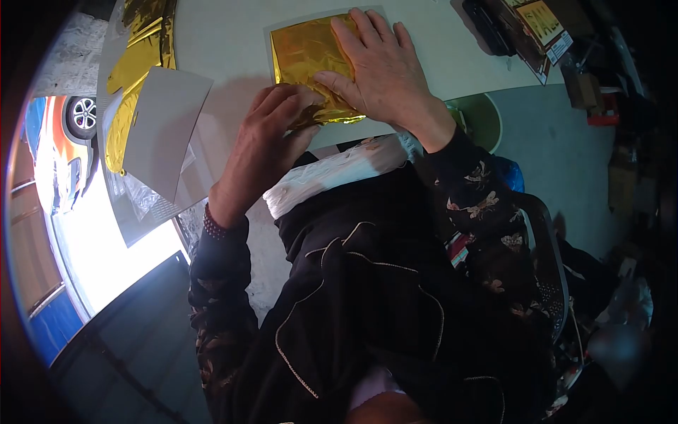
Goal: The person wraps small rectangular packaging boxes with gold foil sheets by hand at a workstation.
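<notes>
A shiny gold foil sheet point(302, 53) lies on the pale table near its front edge, on top of a slightly larger flat backing. My right hand point(385, 74) rests flat on the foil's right side with its fingers stretched out. At the foil's lower left corner, my left hand point(268, 138) pinches the crumpled edge between thumb and fingers. The foil is wrinkled and bunched along its lower edge, between the two hands.
More gold foil point(134, 67) and a grey card point(166, 127) lie on the table point(233, 42) at the left. A dark object point(487, 28) and a printed box point(540, 28) are at the back right. A green bin point(484, 120) stands below the table's edge.
</notes>
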`<action>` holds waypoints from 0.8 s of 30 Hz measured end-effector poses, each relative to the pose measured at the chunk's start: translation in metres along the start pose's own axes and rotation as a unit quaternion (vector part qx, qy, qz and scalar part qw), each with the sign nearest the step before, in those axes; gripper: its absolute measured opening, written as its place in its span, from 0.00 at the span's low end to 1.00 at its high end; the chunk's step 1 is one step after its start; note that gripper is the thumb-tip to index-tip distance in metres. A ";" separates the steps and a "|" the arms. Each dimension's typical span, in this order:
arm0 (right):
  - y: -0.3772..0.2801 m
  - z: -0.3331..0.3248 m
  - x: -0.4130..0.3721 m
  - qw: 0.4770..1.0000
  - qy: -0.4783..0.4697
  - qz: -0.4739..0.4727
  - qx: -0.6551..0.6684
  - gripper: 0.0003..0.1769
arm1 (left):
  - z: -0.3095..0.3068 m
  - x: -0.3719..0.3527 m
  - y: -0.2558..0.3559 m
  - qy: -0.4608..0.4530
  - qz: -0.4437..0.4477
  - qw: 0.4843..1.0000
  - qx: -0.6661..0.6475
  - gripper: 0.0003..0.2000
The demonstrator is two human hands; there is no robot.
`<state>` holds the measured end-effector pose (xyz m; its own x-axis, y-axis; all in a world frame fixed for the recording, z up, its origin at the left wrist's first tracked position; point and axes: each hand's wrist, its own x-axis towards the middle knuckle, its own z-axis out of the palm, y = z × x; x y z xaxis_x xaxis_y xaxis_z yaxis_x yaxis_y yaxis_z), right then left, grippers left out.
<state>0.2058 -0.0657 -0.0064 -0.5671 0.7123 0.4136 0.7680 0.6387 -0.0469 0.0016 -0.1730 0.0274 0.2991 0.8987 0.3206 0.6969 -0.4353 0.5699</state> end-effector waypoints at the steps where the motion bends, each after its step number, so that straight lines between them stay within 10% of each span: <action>1: 0.000 0.000 0.000 1.000 0.002 0.000 0.005 0.45 | 0.001 0.001 0.000 0.003 0.004 1.000 0.002 0.18; 24: -0.009 -0.020 0.006 0.996 -0.079 0.038 0.029 0.49 | 0.015 0.000 0.011 0.055 0.080 0.987 0.132 0.17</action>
<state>0.2016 -0.0734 0.0144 -0.5517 0.7930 0.2584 0.7946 0.5939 -0.1260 0.0196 -0.1767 0.0223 0.3569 0.8025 0.4781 0.7964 -0.5289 0.2932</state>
